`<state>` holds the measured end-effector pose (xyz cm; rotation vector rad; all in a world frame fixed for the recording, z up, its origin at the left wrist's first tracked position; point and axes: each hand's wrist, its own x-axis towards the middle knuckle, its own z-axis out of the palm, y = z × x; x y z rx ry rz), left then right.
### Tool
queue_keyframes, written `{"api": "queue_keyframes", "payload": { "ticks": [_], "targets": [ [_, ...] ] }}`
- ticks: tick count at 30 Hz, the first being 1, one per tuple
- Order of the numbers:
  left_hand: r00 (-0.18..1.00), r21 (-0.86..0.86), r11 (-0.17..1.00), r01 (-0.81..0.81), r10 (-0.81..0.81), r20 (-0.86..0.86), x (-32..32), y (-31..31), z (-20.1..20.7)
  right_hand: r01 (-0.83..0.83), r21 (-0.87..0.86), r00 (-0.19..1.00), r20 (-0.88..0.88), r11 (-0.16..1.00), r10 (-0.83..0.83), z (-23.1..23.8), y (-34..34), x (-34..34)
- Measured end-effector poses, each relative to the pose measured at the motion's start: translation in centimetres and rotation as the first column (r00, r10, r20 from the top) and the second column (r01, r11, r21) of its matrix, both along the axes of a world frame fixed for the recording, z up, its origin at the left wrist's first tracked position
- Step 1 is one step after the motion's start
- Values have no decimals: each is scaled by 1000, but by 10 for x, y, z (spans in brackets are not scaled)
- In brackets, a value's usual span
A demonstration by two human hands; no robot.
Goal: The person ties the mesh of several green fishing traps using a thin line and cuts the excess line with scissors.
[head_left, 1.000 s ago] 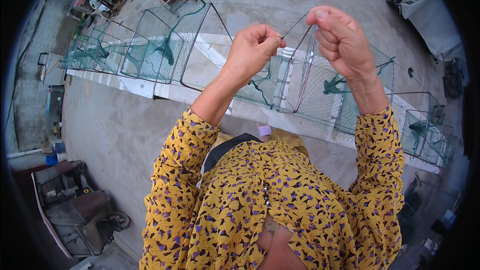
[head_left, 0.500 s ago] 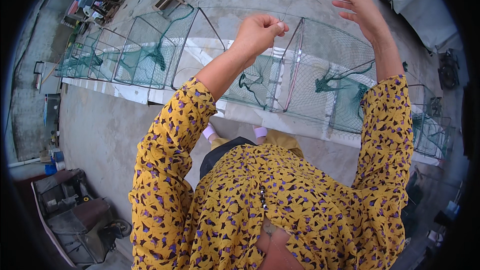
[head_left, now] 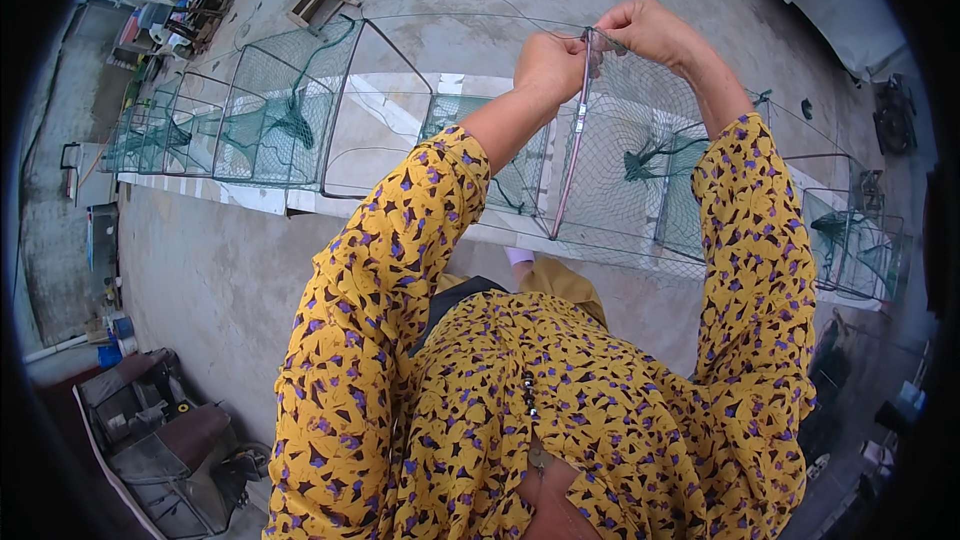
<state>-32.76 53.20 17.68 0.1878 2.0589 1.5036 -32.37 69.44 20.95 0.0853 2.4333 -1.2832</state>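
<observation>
A long green mesh net trap (head_left: pixel 625 100) with several rectangular metal frames stretches from left to right in front of me. Both my hands meet at the top corner of one reddish frame (head_left: pixel 571 160). My left hand (head_left: pixel 552 68) is closed in a pinch just left of that corner, and a thin cord (head_left: pixel 516 10) runs up from its fingers. From the right, my right hand (head_left: pixel 650 32) reaches over the corner with thumb and fingers drawn together on the mesh edge. The fingertips overlap the frame, so the exact grip is partly hidden.
White strips or boards (head_left: pixel 240 195) lie beneath the trap on the concrete floor. A small wooden stool (head_left: pixel 322 4) stands beyond it. A three-wheeled vehicle (head_left: pixel 165 440) is at the lower left, and a grey-covered vehicle (head_left: pixel 835 15) at the upper right.
My right hand has come down and left from open in the air to the frame corner, its fingers closing there. My left hand has moved right to the same corner.
</observation>
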Motion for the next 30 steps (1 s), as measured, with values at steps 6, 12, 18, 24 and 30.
{"api": "queue_keyframes", "payload": {
  "ticks": [6,12,18,24,30],
  "targets": [
    [988,114,993,13,5,-157,-3,-14,-1,365,-138,923,-74,921,-377,8,-4,7],
    [904,-100,988,116,-147,-401,-1,-29,29,290,-363,915,-166,886,-367,47,-13,-4],
    [442,25,998,-59,48,-895,-30,5,17,358,-337,890,-157,871,-427,34,-3,-31],
    [893,144,934,327,-256,-371,-42,30,3,380,-404,864,-168,832,-476,30,1,-14],
    [867,240,900,363,-232,-440,-38,49,-8,359,-359,828,-303,861,-472,47,-6,31]
  ]
}}
